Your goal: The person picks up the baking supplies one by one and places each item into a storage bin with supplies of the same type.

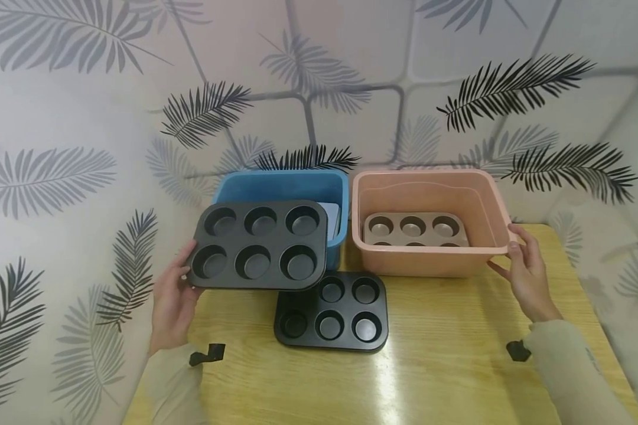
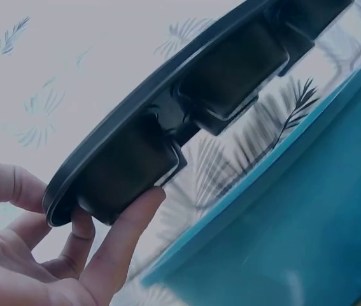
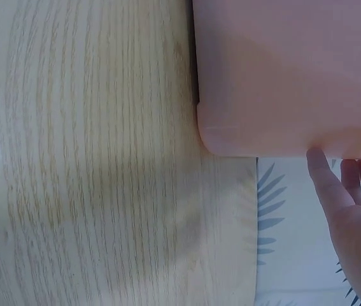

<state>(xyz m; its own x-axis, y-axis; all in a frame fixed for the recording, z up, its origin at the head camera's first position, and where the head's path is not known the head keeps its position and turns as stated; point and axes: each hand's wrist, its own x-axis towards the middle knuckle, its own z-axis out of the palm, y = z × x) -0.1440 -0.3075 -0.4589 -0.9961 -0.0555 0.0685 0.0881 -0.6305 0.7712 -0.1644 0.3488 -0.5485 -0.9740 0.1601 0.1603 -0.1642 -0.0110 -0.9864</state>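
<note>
A large black muffin tin (image 1: 272,265) is lifted in front of the blue bin (image 1: 276,183), its cups facing up in the head view. My left hand (image 1: 171,301) grips its left end, and in the left wrist view fingers (image 2: 132,220) press against the underside of a cup. At the far side, my right hand (image 1: 529,276) holds the right front corner of a pink bin (image 1: 420,260), thumb against the wall below the rim. A beige muffin tin (image 1: 424,225) lies inside that bin. Beneath the raised tin, a smaller black muffin tin (image 1: 345,313) rests on the table.
Both bins stand side by side at the back of the wooden table (image 1: 404,378). A white flat item (image 1: 331,213) shows inside the blue bin, partly hidden. Behind the table hangs a leaf-patterned backdrop (image 1: 351,77).
</note>
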